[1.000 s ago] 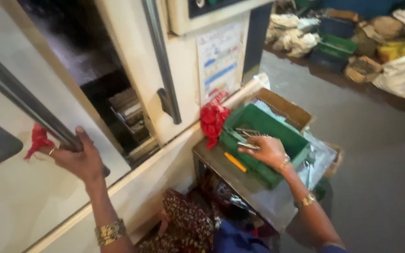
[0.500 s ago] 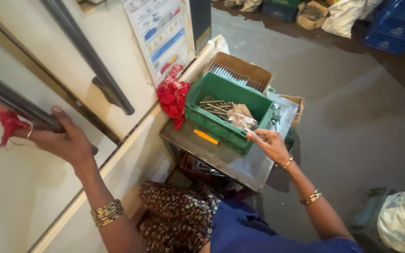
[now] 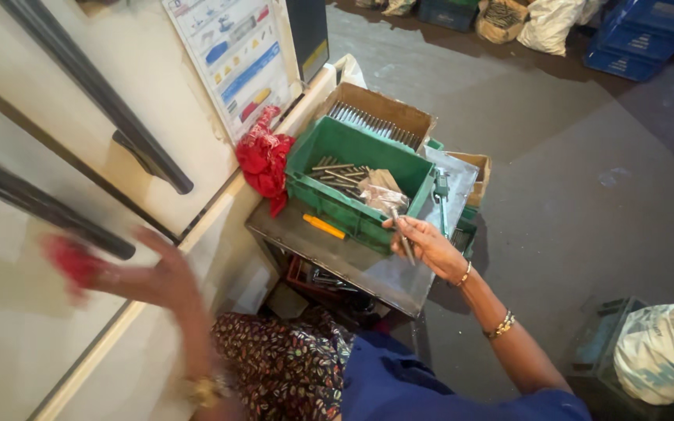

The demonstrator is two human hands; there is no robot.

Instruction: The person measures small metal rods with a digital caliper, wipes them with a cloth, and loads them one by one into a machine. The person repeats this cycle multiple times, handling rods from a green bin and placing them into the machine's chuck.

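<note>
Metal rod in right hand

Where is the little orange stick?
In the head view, the orange stick lies on the grey metal table, right in front of the green crate, to the left of the person's right hand.

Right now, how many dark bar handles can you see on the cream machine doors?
2. One long dark bar handle runs diagonally across the upper cream door; a second dark bar handle sits lower left, just above the blurred left hand. Others may lie outside the view.
</note>
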